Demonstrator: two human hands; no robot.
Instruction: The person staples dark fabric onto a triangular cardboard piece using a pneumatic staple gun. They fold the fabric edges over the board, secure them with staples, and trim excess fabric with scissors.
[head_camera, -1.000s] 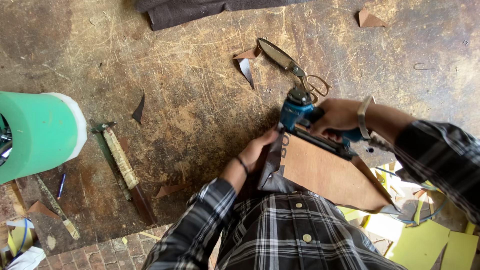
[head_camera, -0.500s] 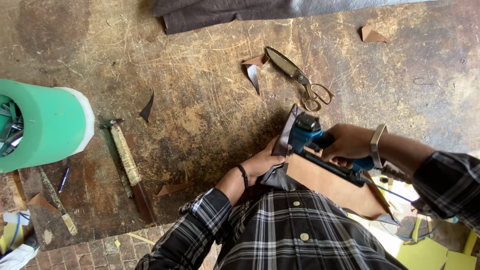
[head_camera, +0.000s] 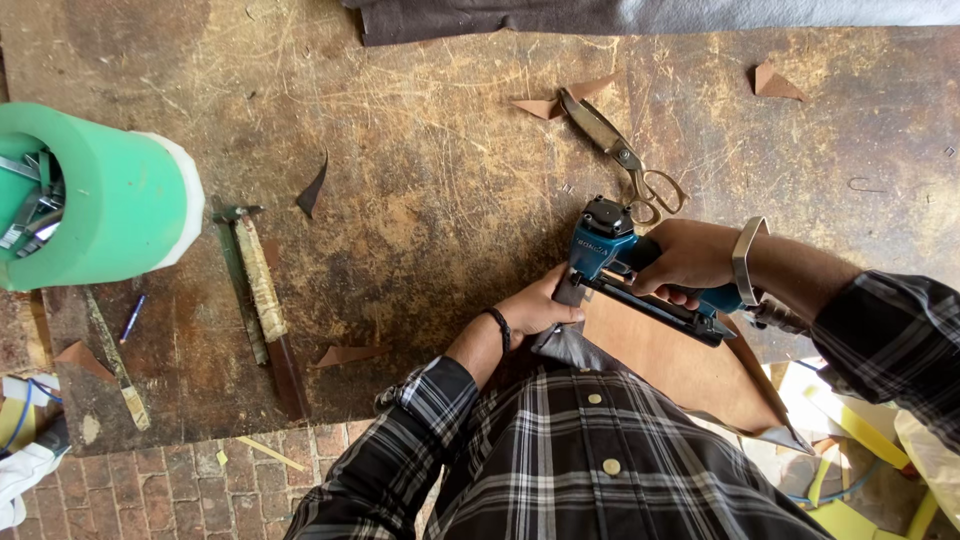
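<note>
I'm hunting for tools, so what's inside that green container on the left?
Inside the green container, grey metal tool parts show at the open end. Its wall and the picture's edge hide the rest.

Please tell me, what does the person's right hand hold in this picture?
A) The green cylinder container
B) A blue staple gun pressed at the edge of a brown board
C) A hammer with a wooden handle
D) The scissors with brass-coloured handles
B: the right hand wraps the handle of the blue staple gun, its nose at the edge of the brown board, while the scissors lie apart on the workbench.
</note>
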